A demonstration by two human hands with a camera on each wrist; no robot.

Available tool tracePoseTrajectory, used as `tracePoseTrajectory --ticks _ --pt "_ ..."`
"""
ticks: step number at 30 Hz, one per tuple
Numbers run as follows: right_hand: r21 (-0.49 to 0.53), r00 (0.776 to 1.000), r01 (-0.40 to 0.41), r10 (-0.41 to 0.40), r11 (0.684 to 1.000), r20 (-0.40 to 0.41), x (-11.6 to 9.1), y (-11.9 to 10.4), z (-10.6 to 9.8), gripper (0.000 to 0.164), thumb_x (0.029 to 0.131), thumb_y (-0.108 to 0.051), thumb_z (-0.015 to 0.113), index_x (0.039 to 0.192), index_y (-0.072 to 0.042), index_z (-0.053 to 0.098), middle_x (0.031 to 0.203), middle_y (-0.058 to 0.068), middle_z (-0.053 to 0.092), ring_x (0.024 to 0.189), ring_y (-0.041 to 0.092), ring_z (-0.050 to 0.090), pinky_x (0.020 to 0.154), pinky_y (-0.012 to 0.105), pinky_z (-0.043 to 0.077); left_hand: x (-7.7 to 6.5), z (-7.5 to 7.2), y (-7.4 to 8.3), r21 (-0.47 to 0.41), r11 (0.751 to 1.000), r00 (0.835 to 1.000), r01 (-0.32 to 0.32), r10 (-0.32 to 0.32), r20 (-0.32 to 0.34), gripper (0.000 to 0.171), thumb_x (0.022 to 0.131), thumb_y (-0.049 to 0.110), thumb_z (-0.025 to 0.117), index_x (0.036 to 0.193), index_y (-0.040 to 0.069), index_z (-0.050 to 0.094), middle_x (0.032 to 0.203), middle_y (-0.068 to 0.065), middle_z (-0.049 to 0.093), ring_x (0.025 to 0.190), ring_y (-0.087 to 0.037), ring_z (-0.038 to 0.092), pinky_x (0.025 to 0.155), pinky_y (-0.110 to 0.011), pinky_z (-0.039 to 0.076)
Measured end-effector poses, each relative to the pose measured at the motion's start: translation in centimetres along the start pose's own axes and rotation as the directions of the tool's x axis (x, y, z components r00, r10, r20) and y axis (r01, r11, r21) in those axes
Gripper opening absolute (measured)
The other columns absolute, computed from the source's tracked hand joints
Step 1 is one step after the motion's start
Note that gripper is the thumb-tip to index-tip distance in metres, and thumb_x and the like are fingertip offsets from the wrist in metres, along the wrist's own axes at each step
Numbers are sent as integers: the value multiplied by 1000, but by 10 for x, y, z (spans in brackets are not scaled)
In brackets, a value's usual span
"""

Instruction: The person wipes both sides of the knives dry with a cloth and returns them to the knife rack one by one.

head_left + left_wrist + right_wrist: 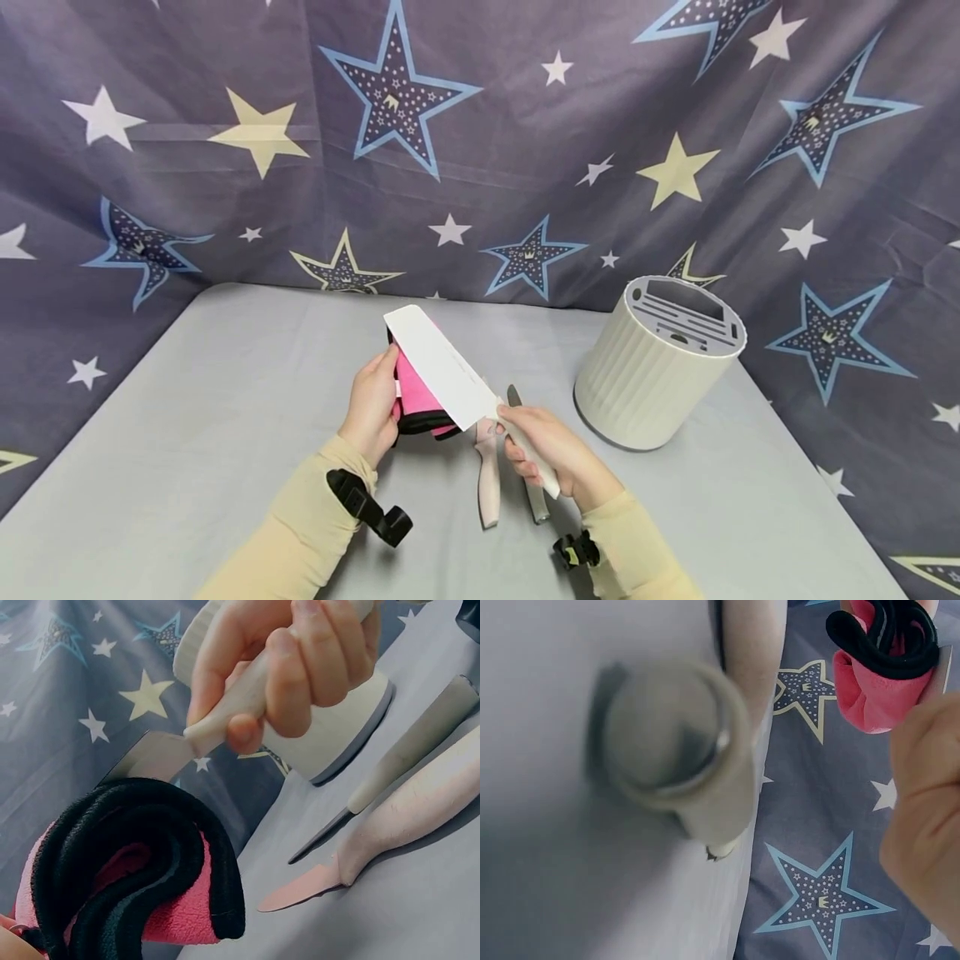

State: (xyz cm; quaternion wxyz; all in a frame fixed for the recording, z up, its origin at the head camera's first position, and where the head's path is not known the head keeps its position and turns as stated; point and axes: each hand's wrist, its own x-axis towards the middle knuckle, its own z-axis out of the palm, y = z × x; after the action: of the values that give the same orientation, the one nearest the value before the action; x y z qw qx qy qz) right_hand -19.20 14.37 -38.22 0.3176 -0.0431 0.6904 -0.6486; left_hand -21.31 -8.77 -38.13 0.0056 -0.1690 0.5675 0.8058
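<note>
My left hand (371, 408) holds a folded pink cloth (417, 390) with black edging, its thumb on the near face. In my right hand (553, 450) is a cleaver with a pale handle and a broad white blade (438, 367). The blade lies slanted along the cloth and hides part of it in the head view. From the left wrist, the cloth (184, 922) shows curled in layers, with the blade behind its upper edge. Below the right hand, a pink-handled knife (489, 487) and a grey-handled knife (537, 502) lie side by side on the table.
A ribbed cream knife block (648, 379) with a slotted grey top stands at the right rear of the grey-covered table (225, 400). Behind the table hangs a dark curtain (495, 100) with stars. Each wrist wears a black camera mount.
</note>
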Motion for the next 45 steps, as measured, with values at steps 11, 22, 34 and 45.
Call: tracePoseTrajectory --ticks 11,22,34,45 --pt "0 1000 -6 6 1000 24 -13 7 -5 36 100 -45 49 96 -9 47 57 -7 39 38 3 32 35 19 30 2 -8 5 -16 1000 1000 15 -15 10 50 106 41 36 148 15 44 109 5 55 89 -3 55 77 -21 50" --pt "-7 999 -24 24 1000 25 -21 13 -8 37 98 -46 51 95 -10 48 56 -8 40 38 2 31 35 19 29 3 -10 4 -24 1000 1000 15 -15 -2 51 107 41 35 148 14 44 108 6 55 89 -2 56 78 -21 49" --pt "21 996 -23 21 1000 88 -28 18 -15 35 100 -43 50 91 -9 48 57 -8 39 37 1 31 34 19 28 3 -15 6 -38 999 1000 13 -12 6 54 107 41 33 152 13 38 118 4 53 100 -4 53 84 -20 48" --pt "61 993 -17 9 998 117 -25 19 -13 35 101 -43 48 93 -8 48 57 -8 41 37 1 33 34 18 29 -3 -13 4 2 1000 1000 15 -15 17 53 107 42 32 150 12 40 116 6 54 100 -3 50 82 -17 46"
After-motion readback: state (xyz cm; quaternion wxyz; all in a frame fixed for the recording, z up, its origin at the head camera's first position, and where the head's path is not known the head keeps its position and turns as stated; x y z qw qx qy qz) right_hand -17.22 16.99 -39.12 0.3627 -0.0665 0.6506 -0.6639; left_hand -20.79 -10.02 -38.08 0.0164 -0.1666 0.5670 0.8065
